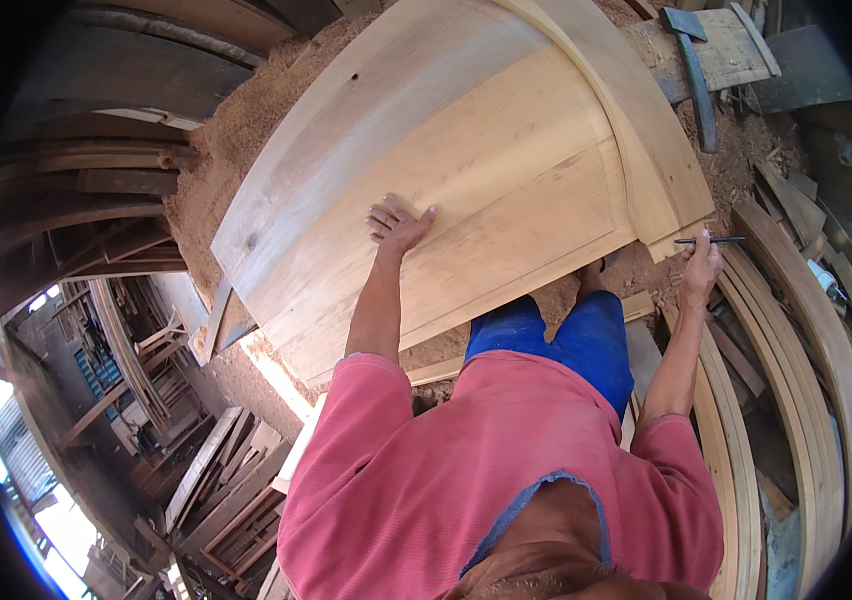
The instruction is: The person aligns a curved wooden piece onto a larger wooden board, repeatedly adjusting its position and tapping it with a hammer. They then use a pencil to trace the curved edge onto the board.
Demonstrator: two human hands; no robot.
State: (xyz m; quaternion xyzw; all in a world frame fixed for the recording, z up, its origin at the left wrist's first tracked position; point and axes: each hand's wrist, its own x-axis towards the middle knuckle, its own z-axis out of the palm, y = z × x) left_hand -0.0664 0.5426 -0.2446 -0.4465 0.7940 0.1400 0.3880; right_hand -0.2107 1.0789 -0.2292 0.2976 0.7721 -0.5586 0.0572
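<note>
One large panelled wooden door leaf point(466, 170) fills the upper middle of the view, lying flat and low over the sawdust-covered ground point(236, 130), its raised frame curving from 11 o'clock round to 3 o'clock. It looks heavy and stiff, smooth on the planed face, so it would probably be best gripped at the thick frame edges with both hands rather than by the thinner inset panel. The left hand point(398, 226) rests flat on that panel near its lower edge, fingers spread, directly above the person's blue shorts point(566, 335). The right hand point(701, 268), at 3 o'clock just off the door's lower right corner, pinches a dark pencil point(710, 240) lying level, tip toward the corner. A hatchet point(694, 60) lies on a plank point(716, 50) at 1 o'clock; curved wooden strips point(796, 360) stack up at 4 o'clock.
</note>
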